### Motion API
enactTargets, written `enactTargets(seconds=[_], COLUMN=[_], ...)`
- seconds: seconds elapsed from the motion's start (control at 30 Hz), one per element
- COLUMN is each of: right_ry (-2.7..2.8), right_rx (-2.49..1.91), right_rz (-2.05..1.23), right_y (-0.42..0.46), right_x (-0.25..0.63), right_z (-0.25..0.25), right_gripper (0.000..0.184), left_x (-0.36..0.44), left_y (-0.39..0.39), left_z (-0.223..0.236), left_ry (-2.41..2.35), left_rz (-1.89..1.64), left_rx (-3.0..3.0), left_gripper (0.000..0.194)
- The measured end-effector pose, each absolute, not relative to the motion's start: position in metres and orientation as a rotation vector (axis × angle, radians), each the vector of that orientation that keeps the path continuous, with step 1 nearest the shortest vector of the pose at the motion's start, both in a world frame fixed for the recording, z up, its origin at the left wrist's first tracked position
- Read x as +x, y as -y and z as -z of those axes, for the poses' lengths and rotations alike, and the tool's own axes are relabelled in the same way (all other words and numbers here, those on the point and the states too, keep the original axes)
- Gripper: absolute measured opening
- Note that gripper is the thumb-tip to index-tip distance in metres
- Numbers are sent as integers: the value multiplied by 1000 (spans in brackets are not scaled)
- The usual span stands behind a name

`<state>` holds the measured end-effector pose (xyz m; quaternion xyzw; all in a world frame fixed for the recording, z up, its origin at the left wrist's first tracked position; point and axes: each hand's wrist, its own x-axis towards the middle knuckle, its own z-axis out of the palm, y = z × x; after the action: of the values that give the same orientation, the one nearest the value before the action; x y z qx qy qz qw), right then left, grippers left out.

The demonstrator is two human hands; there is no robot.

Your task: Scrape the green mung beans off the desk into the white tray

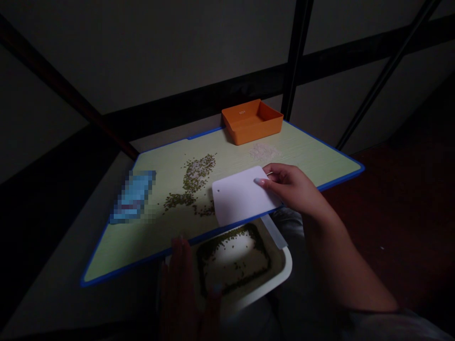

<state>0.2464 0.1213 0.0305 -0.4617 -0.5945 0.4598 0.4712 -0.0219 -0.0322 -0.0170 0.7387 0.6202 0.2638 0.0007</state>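
My right hand [289,187] pinches a white flat card [243,194] with rounded corners and a small hole, thumb on top. The card is tilted over the front edge of a pale green board [159,237] with a blue rim. Small green beans [199,173], some mixed with white bits, lie to its left. Below the edge, a white container [287,265] has more green beans along its inner sides. My left hand [185,284], dark and blurred, is at the container's left side with fingers stretched and thumb apart. I cannot tell whether it touches the container.
An orange open box [259,132] stands at the board's back edge. In front of it lies a whitish scattered pile [265,151]. A blurred blue packet [133,196] rests at the left. Dark-framed panels [199,57] rise behind the board.
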Motion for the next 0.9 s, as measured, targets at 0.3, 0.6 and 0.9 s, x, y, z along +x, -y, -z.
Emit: enactTargets(seconds=[0.3, 0.6, 0.9], right_ry=[1267, 1821, 1986], right_rx=[-1097, -860, -627], right_rz=[-854, 158, 345], right_y=[-117, -69, -69], right_x=[264, 234, 209], right_z=[-31, -29, -26], right_gripper=[25, 9, 25], left_x=[-21, -17, -32], left_y=[31, 30, 25], left_z=[18, 20, 30], left_ry=[-1932, -1970, -1928], left_rz=[-796, -806, -788], left_rx=[2394, 2484, 2563], left_gripper=[70, 67, 70])
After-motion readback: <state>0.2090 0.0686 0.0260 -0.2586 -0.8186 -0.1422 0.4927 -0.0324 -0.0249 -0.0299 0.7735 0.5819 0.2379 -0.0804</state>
